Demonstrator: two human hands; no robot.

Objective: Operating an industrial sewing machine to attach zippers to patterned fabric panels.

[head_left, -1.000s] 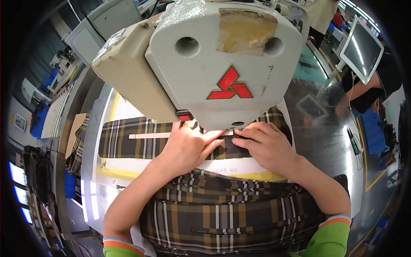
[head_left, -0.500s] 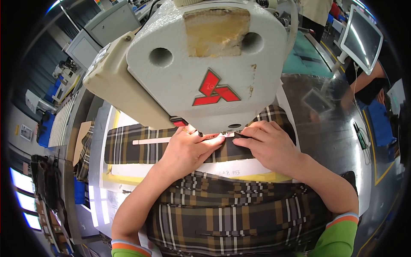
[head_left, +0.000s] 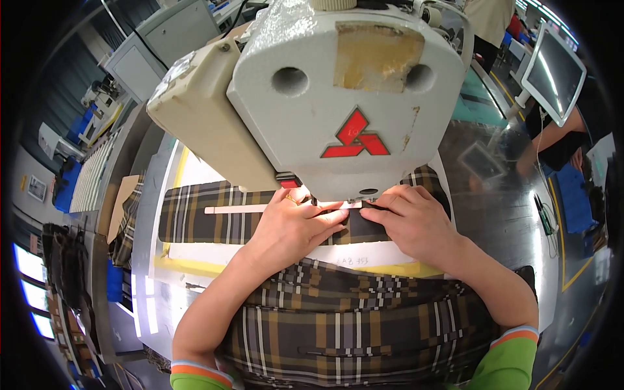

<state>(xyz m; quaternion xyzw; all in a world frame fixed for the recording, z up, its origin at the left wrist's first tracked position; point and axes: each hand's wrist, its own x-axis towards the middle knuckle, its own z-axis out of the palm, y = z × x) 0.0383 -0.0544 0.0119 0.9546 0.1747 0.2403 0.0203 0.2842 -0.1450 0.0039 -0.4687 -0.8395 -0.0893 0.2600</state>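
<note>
A long panel of dark plaid cloth (head_left: pixel 185 221) lies beneath the head of a grey-white sewing machine (head_left: pixel 292 130). Along it runs a narrow pale pink strip (head_left: pixel 235 209), passing under my left hand (head_left: pixel 289 224). That hand is closed, thumb and forefinger together at the strip near the machine's lower end. Opposite it, my right hand (head_left: pixel 416 218) has curled fingers pinching the dark cloth at the strip's right end. The machine's head hides the needle area. More plaid cloth (head_left: pixel 370 331) covers my lap.
White sheeting with yellow edging (head_left: pixel 188 263) lies under the panel. To the left, a brown board (head_left: pixel 123 208) stands with plaid pieces. A tablet-like screen (head_left: pixel 554 71) and a co-worker's arm (head_left: pixel 552 138) are at right, beside the shiny metal table (head_left: pixel 500 201).
The view has shifted, so the machine's head appears farther right and slightly tilted. Both hands keep nearly the same places at the strip and cloth.
</note>
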